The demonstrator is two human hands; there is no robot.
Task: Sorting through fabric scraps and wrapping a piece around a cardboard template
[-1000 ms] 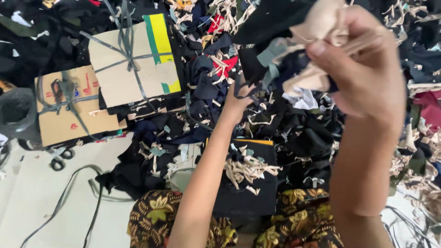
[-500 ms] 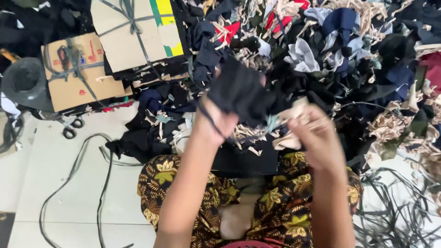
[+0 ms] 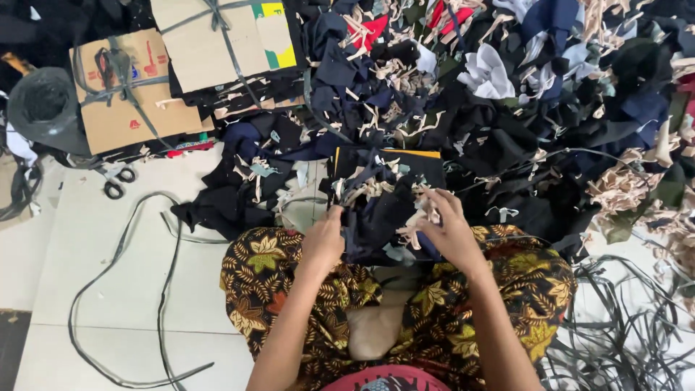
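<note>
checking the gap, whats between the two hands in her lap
In the head view, a bunch of dark navy fabric scraps with beige strips fills the stretch between the left hand and the right hand; both hands grip it.

A big heap of fabric scraps (image 3: 521,108) in black, navy, beige and red fills the top and right. Left of the heap lie two cardboard bundles (image 3: 134,90) tied with dark strapping. Just below them, scissors (image 3: 116,181) rest on the pale floor (image 3: 87,289). A black strap (image 3: 123,289) loops across the floor, well left of the heap.
</note>
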